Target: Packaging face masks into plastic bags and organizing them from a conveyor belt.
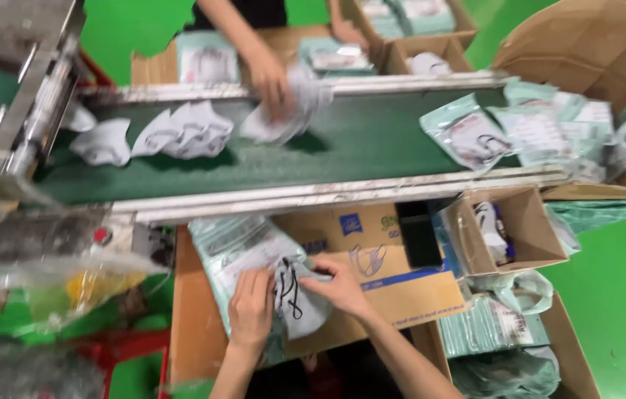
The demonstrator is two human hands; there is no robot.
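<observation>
1. Both of the person's forearms come up from the near edge; the left hand [252, 304] lies flat with fingers spread on a pale green pouch [233, 251], pinning it to the cardboard [195, 325] worktop.
2. At its right, the right hand [337, 284] grasps the edge of a grey face mask [297, 299] with black ear loops, which sits half over the pouch mouth, just between the 2 hands.
3. Judging from this, the step in hand is sliding the mask into the pouch; it looks only partly in.
4. What comes next likely calls for the left hand to hold the pouch mouth open while the right pushes the mask fully inside without snagging the loops.
5. Far of the hands runs a green conveyor belt [342, 148] carrying loose white masks [180, 133] at left and filled pouches [475, 133] at right.
6. Across the belt a co-worker's hand [272, 81] presses on another mask.
7. Right of the hands stands a small open carton [505, 229]; blur hides finer detail.
</observation>
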